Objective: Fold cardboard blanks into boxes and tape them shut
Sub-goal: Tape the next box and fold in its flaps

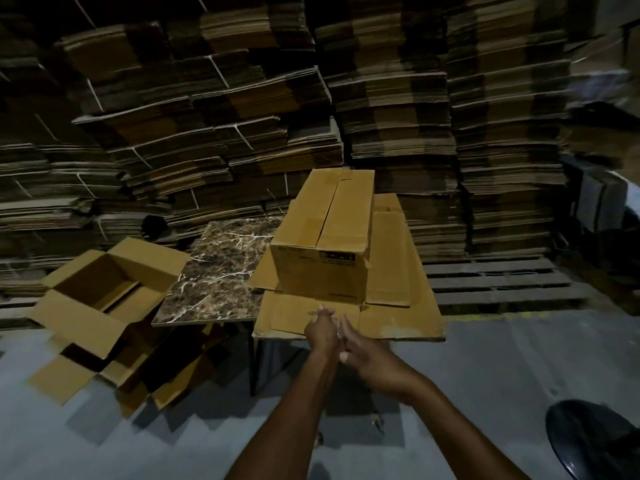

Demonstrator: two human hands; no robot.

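A wall of bundled flat cardboard stacks point(398, 98) fills the whole background, tied here and there with pale strapping, above a grey floor point(138, 445). To the right, at the foot of the stacks, lies a wooden pallet point(491, 282). In the middle, a pile of flat blanks point(408, 320) lies on a raised surface, its near edge jutting toward the person. On top of that pile stands the folded box point(322, 244), upright, its top flaps closed along a lengthwise seam and a dark printed label on its near face (whether tape runs along the seam cannot be told). To the left sits an open box point(93, 282) with all four flaps splayed outward, resting on loose cardboard pieces point(59, 379) strewn over the floor. Between the open box and the pile lies a brown marbled slab point(221, 271), flat and touching the blanks on its right side. A dark round object point(588, 438) shows at the lower right corner. Both forearms reach in from below and meet at the pile's near edge. The left hand point(322, 334) has its fingers drawn together, tips over the top blank; blur hides whether they pinch anything. The right hand point(367, 355) lies against it, its fingers point(346, 329) straight and held side by side.
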